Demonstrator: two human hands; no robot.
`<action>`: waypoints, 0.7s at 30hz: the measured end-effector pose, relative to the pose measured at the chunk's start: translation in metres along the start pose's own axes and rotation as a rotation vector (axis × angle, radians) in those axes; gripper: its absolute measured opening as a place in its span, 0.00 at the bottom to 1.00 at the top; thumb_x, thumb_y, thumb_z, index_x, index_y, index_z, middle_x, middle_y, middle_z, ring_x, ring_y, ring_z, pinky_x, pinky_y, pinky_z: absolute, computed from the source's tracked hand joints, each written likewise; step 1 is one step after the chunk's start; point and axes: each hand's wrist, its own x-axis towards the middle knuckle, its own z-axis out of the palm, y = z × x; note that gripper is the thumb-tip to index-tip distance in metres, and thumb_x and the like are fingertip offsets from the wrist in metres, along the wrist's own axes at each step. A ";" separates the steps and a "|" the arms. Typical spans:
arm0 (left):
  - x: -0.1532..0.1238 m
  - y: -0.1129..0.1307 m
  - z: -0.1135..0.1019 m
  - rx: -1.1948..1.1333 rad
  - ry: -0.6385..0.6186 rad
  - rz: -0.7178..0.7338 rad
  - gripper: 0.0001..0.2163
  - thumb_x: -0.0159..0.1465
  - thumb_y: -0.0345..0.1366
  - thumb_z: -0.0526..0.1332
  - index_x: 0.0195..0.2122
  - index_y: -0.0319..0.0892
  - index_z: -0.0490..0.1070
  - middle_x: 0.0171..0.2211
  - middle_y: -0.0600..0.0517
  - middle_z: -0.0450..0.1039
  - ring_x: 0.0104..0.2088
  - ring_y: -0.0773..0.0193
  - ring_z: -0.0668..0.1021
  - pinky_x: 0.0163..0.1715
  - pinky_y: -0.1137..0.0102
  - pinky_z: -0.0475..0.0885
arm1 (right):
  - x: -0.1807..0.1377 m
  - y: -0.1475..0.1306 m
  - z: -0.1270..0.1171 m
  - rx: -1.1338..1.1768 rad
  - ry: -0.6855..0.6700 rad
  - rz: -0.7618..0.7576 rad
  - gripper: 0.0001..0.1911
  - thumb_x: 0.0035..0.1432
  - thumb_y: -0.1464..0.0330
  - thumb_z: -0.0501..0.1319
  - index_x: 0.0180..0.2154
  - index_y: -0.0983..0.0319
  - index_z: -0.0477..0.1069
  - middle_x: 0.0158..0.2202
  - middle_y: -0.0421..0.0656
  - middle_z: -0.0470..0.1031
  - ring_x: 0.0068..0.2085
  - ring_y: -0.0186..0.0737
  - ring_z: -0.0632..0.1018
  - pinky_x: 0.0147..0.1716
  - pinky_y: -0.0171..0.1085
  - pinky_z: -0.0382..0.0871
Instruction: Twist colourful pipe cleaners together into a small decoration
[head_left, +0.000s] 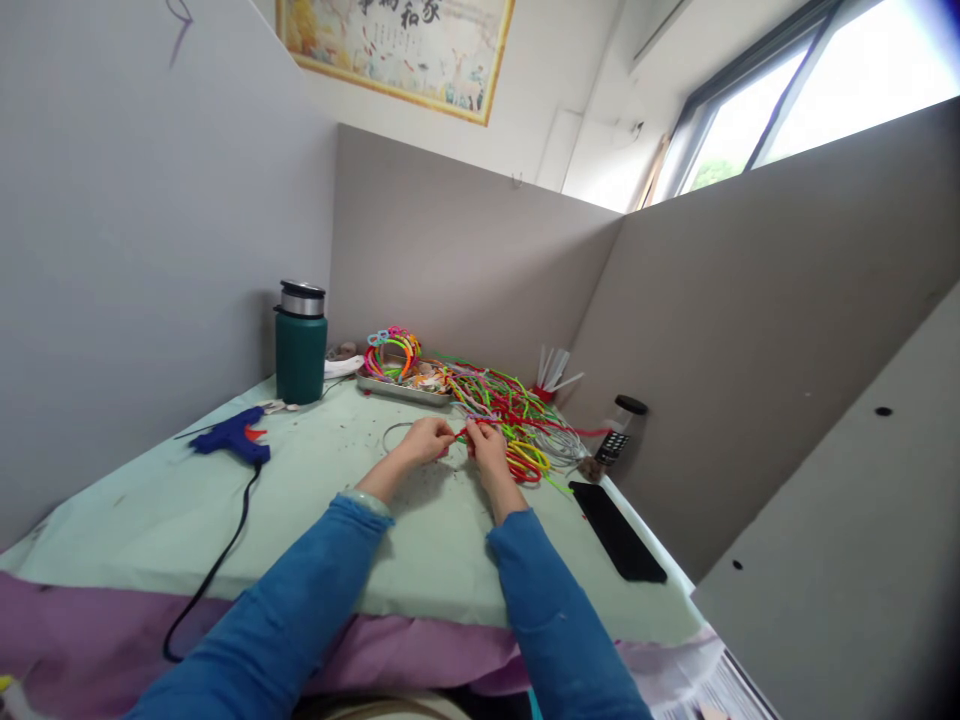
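The framed poster (397,45) on the back wall carries Chinese characters, too small to read. Both hands meet at the near edge of the pile of coloured pipe cleaners (517,415): the left hand (429,440) and the right hand (485,445) each pinch closed on a red pipe cleaner (466,434) between them. Bare green table cover (322,520) lies open before the hands; a blue glue gun (229,436) rests far left, a black phone (616,530) near the right edge.

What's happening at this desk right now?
A person in blue sleeves has both hands together over the green mat. The left hand and right hand pinch a red strand at the edge of a heap of coloured cords. A blue glue gun lies untouched to the left, beside a green flask.
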 end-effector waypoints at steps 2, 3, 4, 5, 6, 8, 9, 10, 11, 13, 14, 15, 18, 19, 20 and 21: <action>-0.005 0.005 -0.003 -0.222 -0.189 -0.018 0.10 0.51 0.41 0.61 0.25 0.39 0.67 0.17 0.56 0.64 0.15 0.73 0.61 0.18 0.75 0.55 | 0.001 0.000 -0.001 0.098 -0.050 0.073 0.19 0.42 0.54 0.64 0.18 0.61 0.61 0.13 0.33 0.59 0.15 0.28 0.58 0.15 0.32 0.48; -0.007 0.007 -0.005 -0.328 -0.273 -0.021 0.11 0.50 0.42 0.62 0.25 0.39 0.66 0.18 0.56 0.64 0.15 0.75 0.61 0.17 0.76 0.55 | 0.001 0.000 -0.001 0.140 -0.078 0.102 0.18 0.41 0.55 0.64 0.19 0.61 0.61 0.13 0.33 0.59 0.15 0.28 0.58 0.15 0.32 0.48; -0.009 0.008 -0.006 -0.399 -0.326 -0.027 0.12 0.49 0.42 0.63 0.26 0.39 0.66 0.19 0.56 0.64 0.15 0.75 0.60 0.17 0.76 0.54 | 0.001 0.000 -0.002 0.175 -0.100 0.123 0.18 0.41 0.56 0.65 0.19 0.61 0.61 0.14 0.33 0.59 0.15 0.28 0.58 0.15 0.32 0.48; -0.010 0.008 -0.007 -0.439 -0.354 -0.040 0.12 0.48 0.42 0.63 0.27 0.39 0.66 0.19 0.57 0.64 0.14 0.76 0.60 0.16 0.76 0.54 | 0.001 0.000 -0.002 0.197 -0.109 0.134 0.17 0.40 0.57 0.65 0.19 0.61 0.61 0.14 0.33 0.59 0.15 0.28 0.58 0.15 0.32 0.49; -0.010 0.008 -0.006 -0.448 -0.356 -0.055 0.12 0.48 0.42 0.64 0.27 0.39 0.66 0.19 0.57 0.64 0.14 0.76 0.60 0.15 0.76 0.53 | 0.001 0.001 -0.002 0.196 -0.106 0.132 0.17 0.40 0.57 0.65 0.19 0.60 0.61 0.14 0.33 0.59 0.15 0.28 0.58 0.15 0.32 0.49; -0.008 0.004 -0.004 -0.378 -0.270 -0.086 0.11 0.49 0.41 0.63 0.25 0.39 0.66 0.18 0.57 0.63 0.14 0.76 0.59 0.14 0.76 0.53 | 0.002 0.002 -0.002 0.133 -0.073 0.103 0.18 0.41 0.57 0.65 0.18 0.60 0.61 0.13 0.33 0.58 0.15 0.28 0.57 0.15 0.32 0.48; -0.006 0.002 -0.002 -0.304 -0.227 -0.097 0.11 0.50 0.41 0.62 0.25 0.39 0.66 0.17 0.56 0.63 0.13 0.75 0.60 0.14 0.76 0.53 | 0.002 0.002 -0.002 0.089 -0.052 0.080 0.18 0.42 0.56 0.64 0.17 0.61 0.60 0.13 0.33 0.57 0.15 0.27 0.57 0.15 0.32 0.47; -0.004 0.000 0.000 -0.231 -0.191 -0.106 0.10 0.50 0.40 0.62 0.25 0.38 0.68 0.18 0.56 0.64 0.13 0.75 0.61 0.14 0.76 0.54 | 0.002 0.003 -0.002 0.044 -0.034 0.054 0.19 0.42 0.56 0.64 0.17 0.61 0.60 0.12 0.32 0.57 0.15 0.27 0.56 0.15 0.32 0.46; -0.003 -0.002 0.002 -0.172 -0.168 -0.104 0.09 0.50 0.39 0.62 0.26 0.38 0.69 0.18 0.55 0.65 0.13 0.74 0.61 0.13 0.75 0.54 | 0.001 0.003 -0.002 0.005 -0.022 0.029 0.19 0.43 0.56 0.63 0.16 0.61 0.60 0.12 0.32 0.56 0.15 0.27 0.56 0.15 0.32 0.46; 0.000 -0.006 0.004 -0.088 -0.154 -0.087 0.08 0.50 0.38 0.62 0.26 0.38 0.71 0.19 0.54 0.66 0.13 0.74 0.62 0.13 0.75 0.55 | 0.001 0.003 -0.001 -0.042 -0.020 -0.005 0.19 0.44 0.56 0.63 0.16 0.61 0.61 0.12 0.32 0.56 0.15 0.27 0.56 0.16 0.32 0.46; 0.000 -0.007 0.005 -0.069 -0.155 -0.076 0.08 0.51 0.39 0.62 0.25 0.38 0.71 0.18 0.54 0.65 0.13 0.74 0.62 0.13 0.75 0.55 | 0.001 0.003 -0.001 -0.054 -0.021 -0.014 0.19 0.44 0.56 0.62 0.16 0.61 0.61 0.12 0.32 0.56 0.16 0.28 0.56 0.16 0.32 0.47; 0.001 -0.007 0.004 -0.062 -0.153 -0.068 0.09 0.51 0.39 0.61 0.24 0.38 0.71 0.17 0.55 0.64 0.13 0.74 0.61 0.13 0.75 0.54 | 0.001 0.003 0.000 -0.058 -0.019 -0.019 0.19 0.45 0.56 0.62 0.17 0.61 0.61 0.12 0.32 0.56 0.16 0.28 0.57 0.16 0.32 0.47; 0.001 -0.008 0.001 -0.081 -0.132 -0.068 0.11 0.52 0.42 0.61 0.22 0.38 0.69 0.13 0.56 0.59 0.12 0.74 0.59 0.12 0.75 0.53 | 0.002 0.004 -0.001 -0.030 0.005 -0.002 0.18 0.45 0.55 0.62 0.18 0.61 0.62 0.13 0.32 0.57 0.16 0.29 0.58 0.16 0.32 0.48; 0.001 -0.008 0.000 -0.092 -0.129 -0.075 0.12 0.52 0.43 0.62 0.22 0.38 0.70 0.13 0.56 0.59 0.12 0.74 0.59 0.12 0.75 0.52 | 0.003 0.004 -0.001 -0.017 0.019 0.005 0.18 0.45 0.55 0.62 0.18 0.61 0.62 0.13 0.32 0.57 0.16 0.29 0.58 0.15 0.32 0.48; 0.001 -0.008 0.000 -0.102 -0.133 -0.082 0.12 0.51 0.43 0.62 0.22 0.38 0.70 0.14 0.56 0.61 0.12 0.74 0.59 0.13 0.75 0.52 | 0.004 0.004 -0.002 -0.006 0.032 0.009 0.19 0.45 0.54 0.62 0.18 0.61 0.61 0.13 0.33 0.57 0.16 0.29 0.59 0.15 0.32 0.49; 0.001 -0.008 -0.001 -0.112 -0.141 -0.086 0.12 0.51 0.44 0.62 0.22 0.38 0.70 0.15 0.55 0.63 0.12 0.74 0.59 0.13 0.75 0.52 | 0.005 0.004 -0.002 0.001 0.042 0.011 0.19 0.45 0.54 0.62 0.18 0.60 0.61 0.13 0.33 0.58 0.16 0.29 0.59 0.15 0.32 0.49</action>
